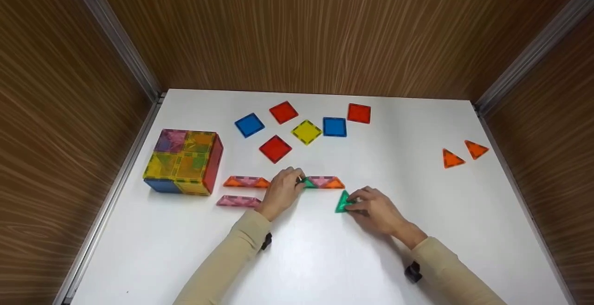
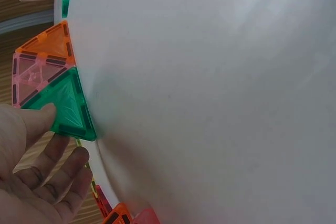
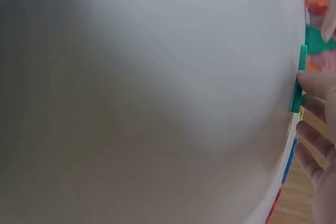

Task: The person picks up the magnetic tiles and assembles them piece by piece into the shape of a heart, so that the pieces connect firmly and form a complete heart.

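Observation:
My left hand [image 1: 282,191] pinches a green triangular magnetic tile [image 2: 71,106], thumb on its face. That tile stands at the left end of a short strip, edge to edge with a pink triangular tile [image 2: 32,77] and then an orange triangular tile [image 2: 51,45]. Just right of the strip, my right hand [image 1: 378,210] holds a second green triangular tile [image 1: 342,202] between thumb and fingers; the right wrist view catches it edge-on. Left of my left hand stands an orange-and-pink strip [image 1: 246,182], with a pink strip [image 1: 238,201] nearer me, partly hidden behind that hand.
A box built of coloured tiles [image 1: 183,161] stands at the left. Several square tiles lie flat toward the back, among them a yellow one [image 1: 306,132] and a red one [image 1: 275,149]. Two orange triangles [image 1: 452,158] lie at the right. Wooden panels [image 1: 297,31] enclose the white table [image 1: 325,268].

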The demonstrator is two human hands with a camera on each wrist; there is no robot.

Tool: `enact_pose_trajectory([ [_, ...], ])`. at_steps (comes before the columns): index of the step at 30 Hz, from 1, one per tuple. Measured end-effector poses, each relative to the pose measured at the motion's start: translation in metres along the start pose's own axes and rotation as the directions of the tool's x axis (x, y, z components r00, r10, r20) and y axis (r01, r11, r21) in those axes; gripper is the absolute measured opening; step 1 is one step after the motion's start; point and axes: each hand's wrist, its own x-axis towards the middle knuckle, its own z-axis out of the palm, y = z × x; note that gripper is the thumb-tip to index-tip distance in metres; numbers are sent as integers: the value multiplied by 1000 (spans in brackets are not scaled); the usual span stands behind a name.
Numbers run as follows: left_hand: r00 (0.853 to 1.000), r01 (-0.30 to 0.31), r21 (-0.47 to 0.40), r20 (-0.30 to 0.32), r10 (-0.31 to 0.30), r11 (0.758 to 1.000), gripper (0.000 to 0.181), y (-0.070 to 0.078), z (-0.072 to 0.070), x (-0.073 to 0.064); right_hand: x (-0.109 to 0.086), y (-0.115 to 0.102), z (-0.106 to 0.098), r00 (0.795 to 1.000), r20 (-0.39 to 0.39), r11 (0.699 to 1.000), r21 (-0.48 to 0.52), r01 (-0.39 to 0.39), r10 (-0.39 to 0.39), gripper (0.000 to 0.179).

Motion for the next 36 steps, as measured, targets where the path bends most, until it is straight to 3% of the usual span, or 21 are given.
enact_pose_trajectory([
  [6,1000,13,-3,13,-13,1000,15,1,-1,-1,5,-7,4,1000,9,1000,12,18,-18,21],
  [11,999,42,-5,7,-42,999,24,4,-4,-7,1,-5,2,1000,-1,997,79,-19,19,22],
  [15,998,62,-26,-28,-63,998,29,9,-5,-16,-10,2,-4,995,-51,988,131,-76,83,24],
  [19,996,30,-29,-83,-32,999,29,15,-3,-28,-23,20,-14,978,-147,984,117,-132,148,27],
  [23,994,-54,18,-91,55,998,28,23,6,-37,-38,47,-29,945,-248,977,59,-204,212,27],
  [26,992,-120,44,-36,121,992,28,31,15,-42,-50,68,-42,918,-274,957,43,-286,287,27],
  [29,985,-169,81,43,166,982,29,39,26,-45,-60,90,-55,894,-247,927,49,-373,373,28],
  [32,976,-203,127,104,190,971,31,44,35,-47,-70,112,-67,858,-195,879,61,-472,474,32],
  [36,966,-234,160,146,212,959,32,49,45,-45,-80,136,-80,787,-119,796,71,-602,606,41],
])
